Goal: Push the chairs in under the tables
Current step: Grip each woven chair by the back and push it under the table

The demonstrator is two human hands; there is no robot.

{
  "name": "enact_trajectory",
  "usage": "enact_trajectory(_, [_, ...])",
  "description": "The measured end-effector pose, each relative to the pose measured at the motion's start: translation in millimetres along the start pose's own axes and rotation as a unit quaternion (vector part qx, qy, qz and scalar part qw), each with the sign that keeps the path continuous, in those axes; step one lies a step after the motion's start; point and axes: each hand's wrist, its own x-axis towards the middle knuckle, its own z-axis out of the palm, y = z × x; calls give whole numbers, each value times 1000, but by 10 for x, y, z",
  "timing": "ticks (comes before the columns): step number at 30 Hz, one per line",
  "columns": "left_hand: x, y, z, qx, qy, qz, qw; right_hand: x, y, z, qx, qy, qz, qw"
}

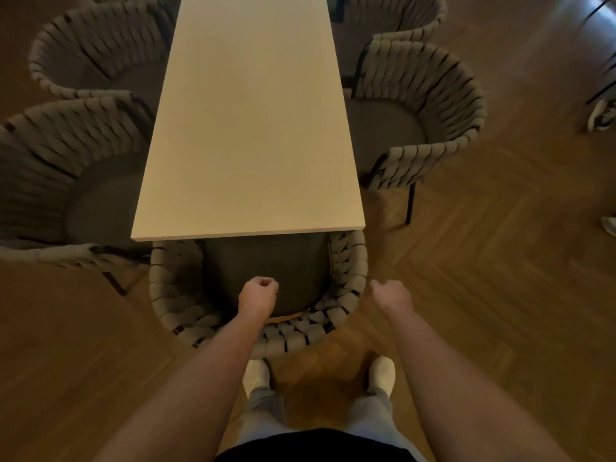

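1. Woven-back chair [346,278] at the near end of the white table [250,128] is seen with its seat front tucked under the table edge.
2. Left hand [259,292] is held over the seat, fingers curled, nothing gripped.
3. Right hand [392,294] is held just beside the chair's right arm, loosely curled, empty.
4. Side chairs [433,105] are lined along both table sides on the wood floor [500,261].

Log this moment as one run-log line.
end chair: partly under table | left hand: curled, empty | right hand: loose, empty
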Motion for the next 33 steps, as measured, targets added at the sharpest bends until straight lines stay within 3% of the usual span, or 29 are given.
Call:
enact_trajectory(16, [-652,1412,2301,-132,32,-30,990,1337,327,-2353,-46,-42,-115,991])
enact_trajectory(25, [64,2460,3020,-168,29,-53,984,2308,-401,-3043,-35,-58,-140,988])
enact_trajectory(33, [819,3530,3292,-134,17,-61,989,3221,-1328,-3710,-159,-42,-189,968])
